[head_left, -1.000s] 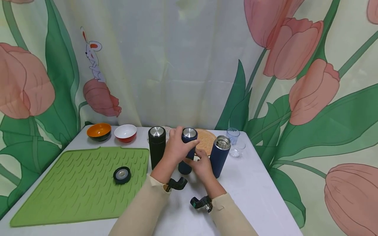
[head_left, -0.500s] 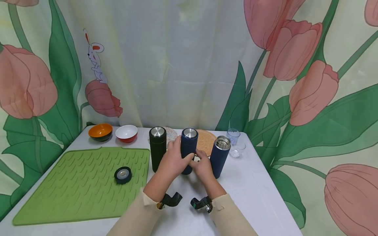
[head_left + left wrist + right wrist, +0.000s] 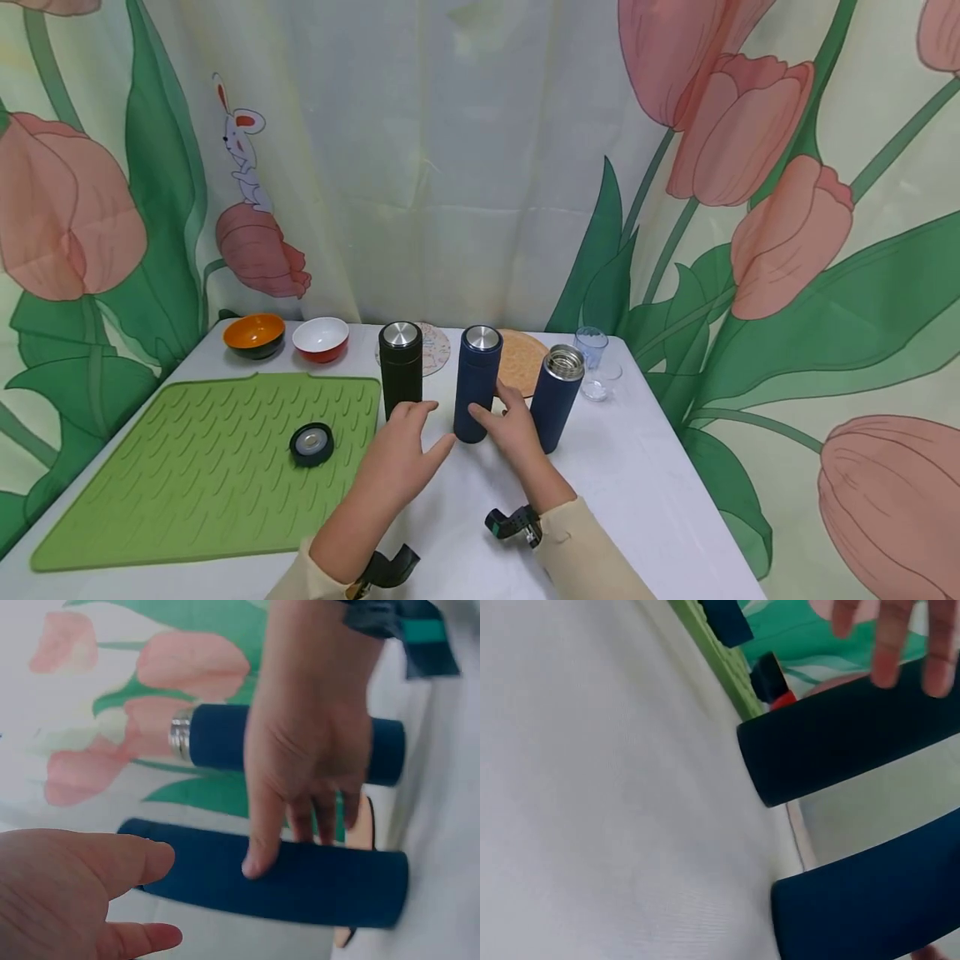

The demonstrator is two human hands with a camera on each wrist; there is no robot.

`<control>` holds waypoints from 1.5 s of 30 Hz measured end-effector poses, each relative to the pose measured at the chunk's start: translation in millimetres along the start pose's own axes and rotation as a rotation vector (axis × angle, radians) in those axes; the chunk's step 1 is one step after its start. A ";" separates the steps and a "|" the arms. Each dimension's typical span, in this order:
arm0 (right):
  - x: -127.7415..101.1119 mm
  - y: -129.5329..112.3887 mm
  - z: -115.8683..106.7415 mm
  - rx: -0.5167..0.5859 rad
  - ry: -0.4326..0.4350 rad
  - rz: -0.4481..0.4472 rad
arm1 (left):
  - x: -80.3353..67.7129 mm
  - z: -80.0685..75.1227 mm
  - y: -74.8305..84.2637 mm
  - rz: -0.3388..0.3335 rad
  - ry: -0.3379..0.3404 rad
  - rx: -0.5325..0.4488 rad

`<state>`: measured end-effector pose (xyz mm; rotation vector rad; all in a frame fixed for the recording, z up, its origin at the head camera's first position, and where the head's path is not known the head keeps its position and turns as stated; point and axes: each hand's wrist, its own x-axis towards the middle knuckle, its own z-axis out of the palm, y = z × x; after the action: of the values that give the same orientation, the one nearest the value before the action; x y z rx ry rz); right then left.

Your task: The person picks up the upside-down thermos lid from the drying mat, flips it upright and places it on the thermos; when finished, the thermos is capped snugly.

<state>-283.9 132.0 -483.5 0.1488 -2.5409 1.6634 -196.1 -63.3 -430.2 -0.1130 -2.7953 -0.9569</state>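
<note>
a tulip-printed curtain hangs behind a white table [image 3: 660, 475] that carries a green ribbed mat [image 3: 187, 467] on its left half.

three flasks stand upright in a row near the table's middle: a black flask [image 3: 400, 367] with a steel cap, a capped navy flask [image 3: 477, 383] in the centre, and an uncapped navy flask [image 3: 557, 398] showing its steel rim to the right. the centre flask stands between the two hands.

the right hand [image 3: 512, 427] rests at the lower part of the capped navy flask; in the left wrist view its thumb [image 3: 259, 840] lies against the flask's body and the other fingers reach round the far side, loosely curled rather than clamped. the left hand [image 3: 401, 454] hovers just left of that flask, apart from it, fingers relaxed and slightly spread, thumb pointing toward the black flask's base.

a loose black lid [image 3: 311, 444] with a steel centre lies on the mat's right part, well apart from the hands. at the back left sit an orange bowl [image 3: 255, 333] and a red bowl with white inside [image 3: 320, 338], side by side. behind the flasks lie a pale patterned coaster [image 3: 435, 348] and a tan round coaster [image 3: 521, 360]. two clear glasses [image 3: 596, 367] stand at the back right, near the uncapped flask.
</note>
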 end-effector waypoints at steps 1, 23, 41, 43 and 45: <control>-2.7 -1.2 -1.7 -0.009 -0.004 0.006 | -2.5 -0.2 -3.9 -0.011 0.003 0.004; -29.1 13.3 -76.8 -0.031 0.548 -0.072 | 0.0 -59.1 -125.6 -0.226 0.035 0.232; -20.2 21.8 -77.9 -0.161 0.321 0.125 | 9.2 -63.1 -166.0 -0.341 -0.117 0.272; -20.7 22.8 -78.4 -0.164 0.323 0.129 | 10.3 -62.1 -165.9 -0.344 -0.120 0.269; -21.5 23.5 -79.0 -0.166 0.323 0.135 | 11.0 -61.5 -166.0 -0.346 -0.119 0.267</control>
<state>-263.4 214.4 -476.3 -0.2873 -2.4673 1.3737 -219.5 -231.9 -479.8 0.3726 -3.0843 -0.6440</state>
